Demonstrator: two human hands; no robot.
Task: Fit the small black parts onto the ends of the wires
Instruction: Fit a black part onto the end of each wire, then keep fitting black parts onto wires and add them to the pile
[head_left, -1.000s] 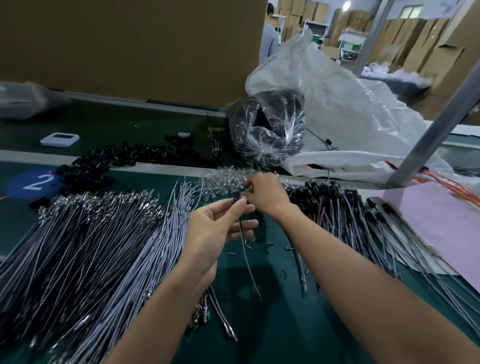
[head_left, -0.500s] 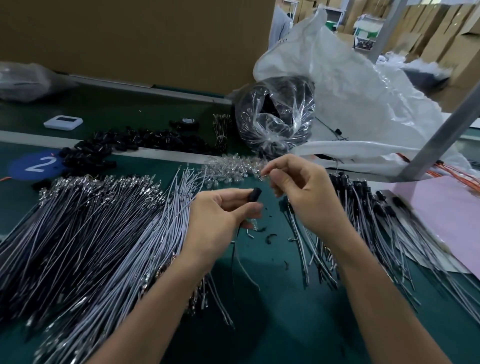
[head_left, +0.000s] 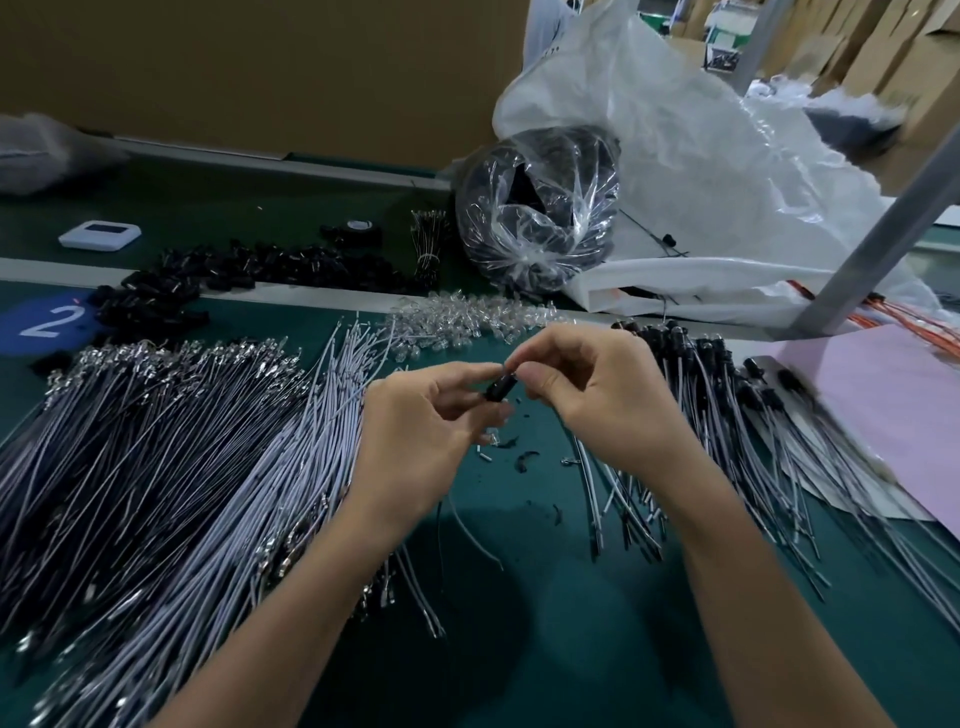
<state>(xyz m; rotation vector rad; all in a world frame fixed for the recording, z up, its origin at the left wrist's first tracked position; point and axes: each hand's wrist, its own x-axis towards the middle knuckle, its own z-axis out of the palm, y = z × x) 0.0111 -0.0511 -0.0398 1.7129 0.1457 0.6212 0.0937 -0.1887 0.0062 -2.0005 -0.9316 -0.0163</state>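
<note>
Hands: left hand (head_left: 415, 436) pinches small black part (head_left: 500, 387); right hand (head_left: 597, 400) pinches its upper end, the tip hidden. Wire (head_left: 457, 525) trails below the left palm, junction unseen. Leftward, bare wires (head_left: 156, 441); rightward, capped wires (head_left: 727, 415), blurred.

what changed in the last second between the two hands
The right hand came back from the clear pile and now pinches the upper end of the black part. The left hand kept its pinch on that part, its wire hanging below. The wire piles stayed put.
</note>
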